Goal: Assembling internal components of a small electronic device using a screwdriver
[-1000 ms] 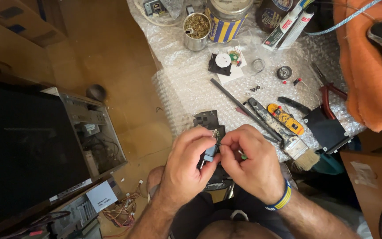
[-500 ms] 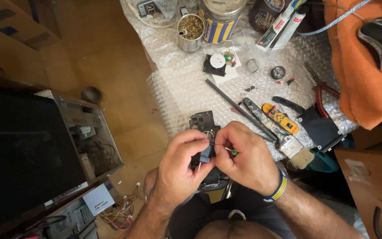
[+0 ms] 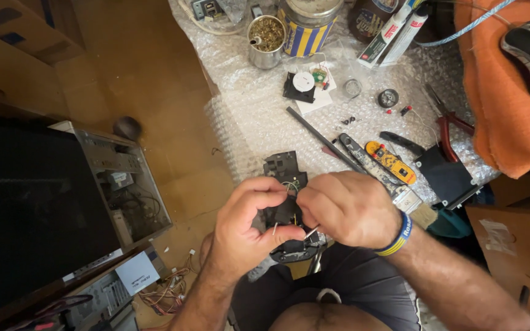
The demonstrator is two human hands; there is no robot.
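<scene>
While both hands meet over the person's lap, a small black plastic part (image 3: 284, 216) sits pinched between them, at the near edge of the bubble wrap sheet (image 3: 259, 104) that covers the work surface. The left hand (image 3: 249, 224) curls closed around the part's left side, thumb below and fingers arched over the top. The right hand (image 3: 345, 208) closes on it from the right, fingertips pressed in at the middle, where thin green wires show; what looks like a slim metal tool pokes out beneath this hand, though it is too small to tell for sure. The part's long axis runs roughly away from the body, its far end reaching out onto the bubble wrap sheet and its near end hanging over the lap. Both hands touch it, neither clearly nearer.

At the far edge of the bubble wrap sheet stands an open metal tin (image 3: 265, 40) filled with small brass-coloured bits, and just beside it a taller tin with blue and yellow stripes (image 3: 309, 24), whose contents cannot be seen. Toward the middle of the sheet lie a small black and white component (image 3: 302, 84) and a long dark rod (image 3: 323, 138); on its right part lie a yellow-handled tool (image 3: 391, 162) and red-handled pliers (image 3: 452, 125). Left of the sheet, down on the floor, an open computer case (image 3: 124, 184) shows its wiring.
</scene>
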